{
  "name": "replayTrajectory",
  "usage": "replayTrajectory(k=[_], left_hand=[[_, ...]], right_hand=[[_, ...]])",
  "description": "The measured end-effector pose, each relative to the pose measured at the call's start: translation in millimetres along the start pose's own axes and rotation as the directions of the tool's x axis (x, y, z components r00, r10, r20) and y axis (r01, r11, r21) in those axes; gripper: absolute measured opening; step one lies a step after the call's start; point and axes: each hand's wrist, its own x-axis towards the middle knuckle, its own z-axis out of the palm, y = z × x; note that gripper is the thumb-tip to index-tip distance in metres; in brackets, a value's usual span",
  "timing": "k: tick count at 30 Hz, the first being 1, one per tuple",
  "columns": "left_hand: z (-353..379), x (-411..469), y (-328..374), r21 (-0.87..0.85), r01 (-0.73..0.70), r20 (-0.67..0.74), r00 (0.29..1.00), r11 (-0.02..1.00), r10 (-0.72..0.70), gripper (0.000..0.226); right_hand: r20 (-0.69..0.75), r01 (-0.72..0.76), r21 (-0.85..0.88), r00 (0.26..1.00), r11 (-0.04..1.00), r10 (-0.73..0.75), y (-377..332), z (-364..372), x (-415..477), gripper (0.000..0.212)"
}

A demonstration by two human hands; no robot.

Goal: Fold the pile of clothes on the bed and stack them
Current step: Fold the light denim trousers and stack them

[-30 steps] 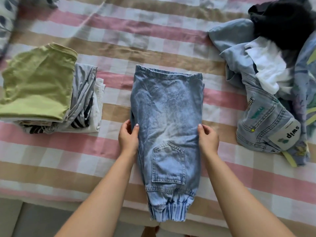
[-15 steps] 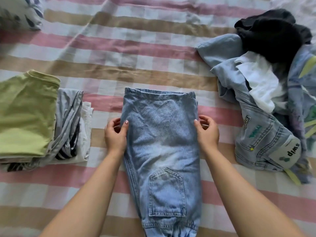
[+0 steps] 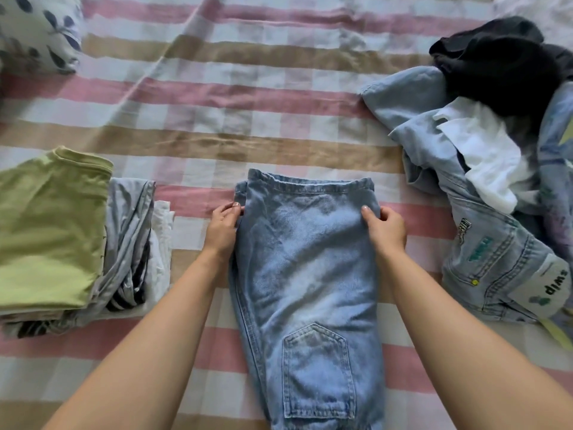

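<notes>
Your left grip (image 3: 222, 225) pinching the left edge of the jeans (image 3: 307, 274) near the waistband, your right grip (image 3: 384, 226) pinching the right edge, jeans flat mid-bed (image 3: 248, 119), folded stack (image 3: 52, 231) at left, unfolded pile (image 3: 496, 169) at right.

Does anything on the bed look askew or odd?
The left stack is uneven: a grey piece and a white piece stick out rightward from under the green top. The pile at right lies crumpled.
</notes>
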Motion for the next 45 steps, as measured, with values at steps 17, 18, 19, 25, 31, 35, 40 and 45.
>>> replayTrajectory(k=[17, 18, 19, 25, 31, 35, 40, 45], left_hand=[[-5, 31, 9, 0.351, -0.276, -0.017, 0.954, 0.895, 0.300, 0.036], [-5, 33, 11, 0.325, -0.269, 0.031, 0.961, 0.907, 0.274, 0.039], [-5, 35, 13, 0.332, -0.271, 0.075, 0.962, 0.903, 0.262, 0.039], [-4, 63, 31, 0.518, -0.271, 0.194, 0.961, 0.811, 0.197, 0.020], [-17, 73, 37, 0.488, -0.257, 0.213, 0.962, 0.834, 0.171, 0.005], [-13, 71, 35, 0.641, -0.344, 0.133, 0.930, 0.686, 0.343, 0.021], [-20, 68, 38, 0.704, -0.421, 0.244, 0.900, 0.572, 0.361, 0.027], [-17, 54, 30, 0.752, -0.440, 0.229, 0.873, 0.491, 0.431, 0.025]], right_hand=[[0.110, -0.137, 0.284, 0.988, 0.949, 0.110, -14, 9, 24, 0.038], [0.109, -0.140, 0.287, 0.988, 0.948, 0.113, -14, 8, 25, 0.035], [0.111, -0.143, 0.283, 0.987, 0.948, 0.116, -15, 8, 27, 0.034], [0.156, -0.073, 0.308, 0.987, 0.948, 0.025, -10, -2, 36, 0.036], [0.183, -0.104, 0.183, 0.981, 0.978, 0.070, -12, -4, 44, 0.009], [0.130, -0.077, 0.126, 0.990, 0.989, 0.061, -13, 1, 45, 0.017], [0.187, -0.025, 0.207, 0.982, 0.978, -0.014, -20, 0, 37, 0.038], [0.215, -0.008, 0.209, 0.976, 0.978, -0.038, -16, 3, 37, 0.035]])
